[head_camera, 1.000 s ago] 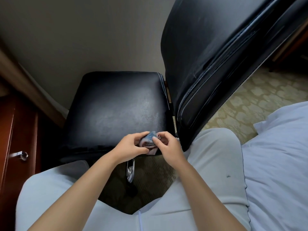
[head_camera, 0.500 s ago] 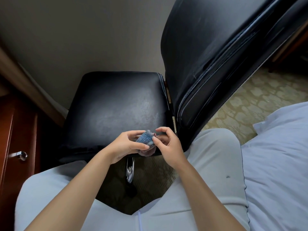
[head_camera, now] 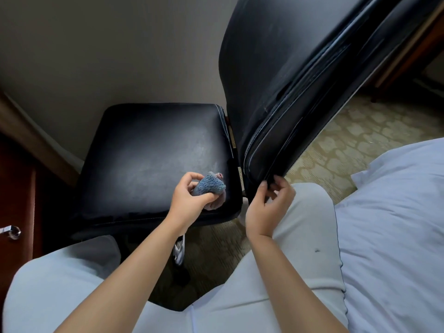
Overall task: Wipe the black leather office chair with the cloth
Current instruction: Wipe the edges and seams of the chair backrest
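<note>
The black leather office chair stands in front of my knees, its seat point(head_camera: 149, 159) dusty and its backrest point(head_camera: 283, 75) rising at the right. My left hand point(head_camera: 189, 200) grips a bunched blue-grey cloth point(head_camera: 210, 186) just above the seat's near right corner. My right hand point(head_camera: 266, 207) is at the lower edge of the backrest, fingertips curled onto its rim.
A beige wall stands behind the chair. A dark wooden cabinet with a metal handle point(head_camera: 10, 231) is at the left. A white bed point(head_camera: 396, 224) lies at the right beside patterned carpet point(head_camera: 355, 145). My legs in light trousers point(head_camera: 300, 248) fill the foreground.
My hands have parted: the right hand let go of the cloth and moved right to the backrest's lower edge. The left hand keeps the cloth and lifted it over the seat.
</note>
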Demonstrator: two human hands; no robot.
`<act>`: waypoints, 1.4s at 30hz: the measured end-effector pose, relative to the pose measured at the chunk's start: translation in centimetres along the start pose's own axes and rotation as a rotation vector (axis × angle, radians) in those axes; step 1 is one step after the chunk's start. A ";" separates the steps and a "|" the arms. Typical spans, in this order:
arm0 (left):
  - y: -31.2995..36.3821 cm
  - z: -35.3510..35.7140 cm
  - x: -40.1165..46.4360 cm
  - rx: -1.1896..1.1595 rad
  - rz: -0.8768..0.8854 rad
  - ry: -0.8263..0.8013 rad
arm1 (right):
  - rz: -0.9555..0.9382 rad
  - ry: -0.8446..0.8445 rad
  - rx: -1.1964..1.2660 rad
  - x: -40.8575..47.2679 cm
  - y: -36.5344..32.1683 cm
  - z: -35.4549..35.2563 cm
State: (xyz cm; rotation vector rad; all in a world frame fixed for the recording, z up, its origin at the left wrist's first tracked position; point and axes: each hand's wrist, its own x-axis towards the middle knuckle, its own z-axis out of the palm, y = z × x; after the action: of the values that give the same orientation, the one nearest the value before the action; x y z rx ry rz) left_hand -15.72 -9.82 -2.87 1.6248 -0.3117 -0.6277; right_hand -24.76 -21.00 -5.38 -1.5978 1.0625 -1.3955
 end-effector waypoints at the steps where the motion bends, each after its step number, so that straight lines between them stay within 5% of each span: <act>1: 0.0 0.2 0.0 -0.016 0.000 0.013 | -0.028 0.011 -0.035 0.2 0.3 0.0; 14: 1.9 1.8 -0.9 -0.165 0.167 0.035 | -0.069 -0.158 -0.126 -0.5 1.1 0.2; 26: 2.8 4.0 -0.3 0.166 0.617 0.115 | -0.029 -0.042 0.103 -0.1 0.0 -0.6; 37: 5.4 3.5 -0.7 0.061 0.788 0.186 | -0.040 -0.085 0.037 -1.5 0.2 0.1; 42: 6.7 3.8 1.2 0.298 0.833 0.072 | -0.034 -0.084 0.014 -1.6 0.0 0.0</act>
State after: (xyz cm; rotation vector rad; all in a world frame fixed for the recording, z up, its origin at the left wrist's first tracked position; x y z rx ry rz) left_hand -15.86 -14.71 3.19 1.6043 -0.9954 0.1208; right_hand -24.87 -19.56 -6.00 -1.6561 0.9783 -1.3433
